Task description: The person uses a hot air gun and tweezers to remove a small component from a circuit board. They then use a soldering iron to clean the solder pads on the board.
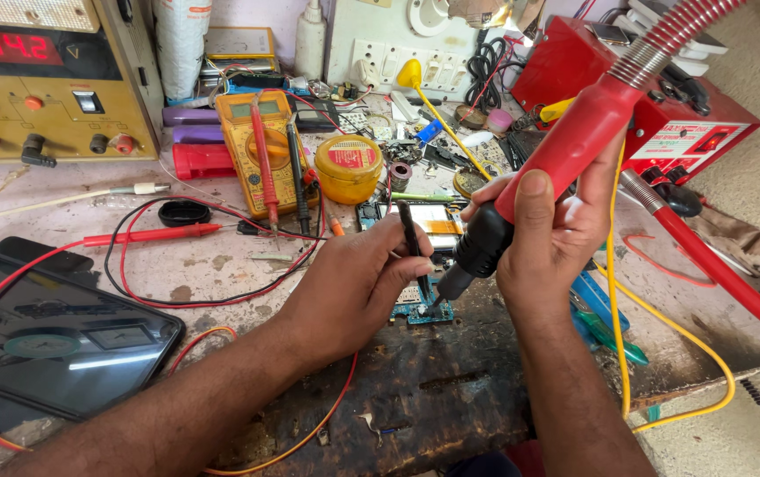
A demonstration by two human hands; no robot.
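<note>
My right hand (550, 238) grips a red hot-air wand (566, 146) with a black nozzle end that points down at a small blue circuit board (421, 307) on the dark, scorched patch of bench. My left hand (358, 281) holds black tweezers (413, 237) whose tips rest on that same board, right beside the nozzle. A red ribbed hose runs from the wand up to the top right. A second board with a gold shield (424, 216) lies just behind my hands.
A yellow multimeter (261, 146) with red and black probes, a round yellow tin (348, 166) and a bench power supply (44, 79) stand at the back left. A dark tablet (53, 340) lies at the left. The red rework station (663, 115) is at the right, with yellow wire (680, 334) trailing.
</note>
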